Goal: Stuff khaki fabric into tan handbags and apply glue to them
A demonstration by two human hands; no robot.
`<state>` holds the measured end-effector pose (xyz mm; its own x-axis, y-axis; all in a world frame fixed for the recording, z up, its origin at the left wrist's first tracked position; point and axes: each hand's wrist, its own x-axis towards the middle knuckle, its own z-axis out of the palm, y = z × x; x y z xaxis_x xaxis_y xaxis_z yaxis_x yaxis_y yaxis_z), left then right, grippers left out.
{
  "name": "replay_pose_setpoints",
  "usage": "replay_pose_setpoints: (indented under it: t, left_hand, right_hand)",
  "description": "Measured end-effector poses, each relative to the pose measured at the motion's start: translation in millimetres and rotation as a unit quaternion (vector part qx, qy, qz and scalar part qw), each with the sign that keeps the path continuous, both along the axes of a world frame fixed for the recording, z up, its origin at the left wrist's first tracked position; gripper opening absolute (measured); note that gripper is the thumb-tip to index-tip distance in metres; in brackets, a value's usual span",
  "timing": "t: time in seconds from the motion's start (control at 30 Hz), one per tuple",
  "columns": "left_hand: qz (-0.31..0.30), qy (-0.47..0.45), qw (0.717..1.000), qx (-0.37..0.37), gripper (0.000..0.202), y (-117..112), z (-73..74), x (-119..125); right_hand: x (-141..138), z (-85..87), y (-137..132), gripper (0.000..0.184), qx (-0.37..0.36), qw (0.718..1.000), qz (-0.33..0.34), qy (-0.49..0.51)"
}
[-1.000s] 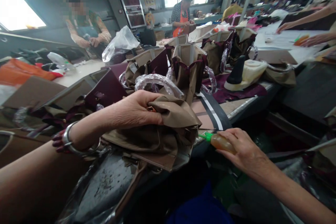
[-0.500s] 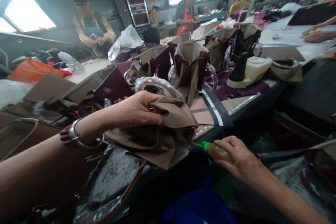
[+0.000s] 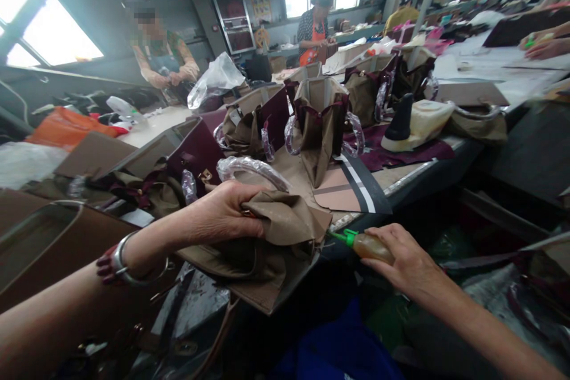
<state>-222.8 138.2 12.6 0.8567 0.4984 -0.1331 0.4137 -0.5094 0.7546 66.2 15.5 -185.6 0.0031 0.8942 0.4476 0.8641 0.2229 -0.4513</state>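
Note:
My left hand (image 3: 222,217) grips a crumpled tan handbag (image 3: 276,243) that hangs over the near edge of the workbench (image 3: 414,172); the fingers are curled round its folded top. A plastic-wrapped handle (image 3: 252,167) arches just behind that hand. My right hand (image 3: 401,258) is closed round a small amber squeeze bottle (image 3: 367,244) with a green nozzle. The nozzle tip points left and sits right at the bag's right edge.
Several tan and maroon handbags (image 3: 323,113) with wrapped handles stand along the bench. A black cone on a cream pad (image 3: 401,122) lies to the right. A brown bag (image 3: 40,237) sits at the left. Other people work behind, and a co-worker's hands (image 3: 545,47) rest at far right.
The view has tipped and shifted. My left hand and the tan bag sit lower in the picture, and the bottle's nozzle has stayed at the bag's right edge.

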Motion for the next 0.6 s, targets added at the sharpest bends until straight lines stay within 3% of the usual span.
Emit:
replay_pose_setpoints:
  t: [0.17, 0.6]
  left_hand:
    - [0.007, 0.011, 0.999, 0.043, 0.024, -8, -4.1, -6]
    - [0.017, 0.007, 0.997, 0.074, 0.015, -20, -17.4, -16]
  right_hand:
    - [-4, -2.1, -4, 0.034, -0.01, 1.0, 0.019, -0.008]
    - [-22, 8.0, -24, 0.033, -0.073, 0.994, 0.059, 0.049]
